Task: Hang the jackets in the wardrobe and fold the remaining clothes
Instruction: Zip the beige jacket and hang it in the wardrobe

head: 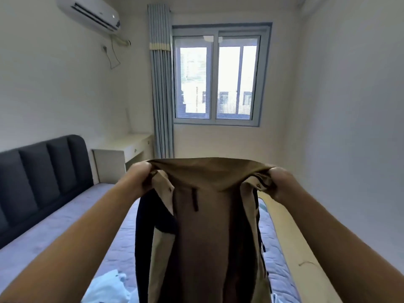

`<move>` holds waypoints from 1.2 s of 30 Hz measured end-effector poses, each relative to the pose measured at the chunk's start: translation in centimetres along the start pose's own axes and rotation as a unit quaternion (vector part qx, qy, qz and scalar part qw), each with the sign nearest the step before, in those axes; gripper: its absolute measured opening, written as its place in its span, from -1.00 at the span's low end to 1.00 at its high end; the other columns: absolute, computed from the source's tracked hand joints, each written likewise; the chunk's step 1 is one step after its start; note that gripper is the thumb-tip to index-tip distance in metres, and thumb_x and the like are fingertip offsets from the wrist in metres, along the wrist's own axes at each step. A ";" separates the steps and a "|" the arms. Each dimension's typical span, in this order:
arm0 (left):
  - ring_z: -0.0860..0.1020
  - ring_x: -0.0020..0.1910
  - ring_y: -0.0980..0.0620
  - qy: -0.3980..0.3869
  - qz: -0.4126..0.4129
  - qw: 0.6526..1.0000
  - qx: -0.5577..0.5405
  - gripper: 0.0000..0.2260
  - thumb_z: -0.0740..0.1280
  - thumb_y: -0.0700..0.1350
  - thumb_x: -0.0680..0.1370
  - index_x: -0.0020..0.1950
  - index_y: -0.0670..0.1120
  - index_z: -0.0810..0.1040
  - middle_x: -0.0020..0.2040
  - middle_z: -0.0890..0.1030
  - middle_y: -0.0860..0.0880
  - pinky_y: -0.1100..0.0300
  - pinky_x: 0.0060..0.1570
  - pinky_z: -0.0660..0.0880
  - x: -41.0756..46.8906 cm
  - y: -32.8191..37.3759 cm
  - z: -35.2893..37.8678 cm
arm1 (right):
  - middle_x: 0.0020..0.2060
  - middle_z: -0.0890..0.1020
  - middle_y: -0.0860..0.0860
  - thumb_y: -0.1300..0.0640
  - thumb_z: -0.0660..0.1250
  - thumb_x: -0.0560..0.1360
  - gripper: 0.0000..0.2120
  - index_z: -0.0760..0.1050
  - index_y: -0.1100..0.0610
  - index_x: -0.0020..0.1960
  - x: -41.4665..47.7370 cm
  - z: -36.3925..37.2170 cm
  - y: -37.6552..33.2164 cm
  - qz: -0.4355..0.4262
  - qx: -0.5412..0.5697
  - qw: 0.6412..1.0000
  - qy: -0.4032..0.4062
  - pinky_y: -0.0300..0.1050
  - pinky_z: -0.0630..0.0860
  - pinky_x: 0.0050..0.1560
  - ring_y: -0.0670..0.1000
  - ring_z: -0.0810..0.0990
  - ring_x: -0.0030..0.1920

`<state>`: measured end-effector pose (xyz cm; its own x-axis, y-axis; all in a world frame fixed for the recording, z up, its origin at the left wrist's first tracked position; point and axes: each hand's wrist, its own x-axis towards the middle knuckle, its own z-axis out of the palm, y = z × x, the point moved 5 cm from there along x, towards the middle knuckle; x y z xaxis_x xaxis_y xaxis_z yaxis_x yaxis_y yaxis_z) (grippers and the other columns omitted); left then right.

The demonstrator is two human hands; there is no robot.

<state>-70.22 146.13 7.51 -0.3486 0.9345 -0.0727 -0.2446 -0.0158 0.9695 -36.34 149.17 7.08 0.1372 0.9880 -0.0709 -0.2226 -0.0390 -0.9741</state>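
A brown and tan jacket [207, 226] with dark navy panels hangs in front of me over the bed. My left hand [137, 178] grips its top edge at the left corner. My right hand [277, 182] grips the top edge at the right corner. The cloth is stretched between both fists and drops straight down out of the frame. A light blue garment [107, 287] lies crumpled on the mattress at the lower left. No wardrobe is in view.
The bed [65, 215] has a lilac mattress, a dark padded headboard [41, 176] at left and a pale wooden side rail [301, 259] at right. A white desk [129, 149] stands by the curtain [160, 84] and window [218, 79].
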 end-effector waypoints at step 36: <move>0.54 0.14 -0.02 -0.046 -0.291 0.930 0.220 -0.65 0.26 -0.28 0.56 0.34 -0.12 0.35 0.18 0.54 -0.07 0.01 0.08 0.46 10.7 -42.2 2.9 | 0.30 0.51 0.00 0.23 0.21 0.53 -0.45 0.22 0.02 0.49 16.2 -3.8 41.1 0.248 -0.315 0.904 -0.148 -0.28 0.44 -0.25 -0.16 0.52 -0.07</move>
<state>-61.01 157.81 -33.51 -0.1896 0.7665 -0.6137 0.0342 0.6298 0.7760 -39.61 162.99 -34.96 -0.1131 0.8188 -0.5629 0.4199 -0.4741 -0.7739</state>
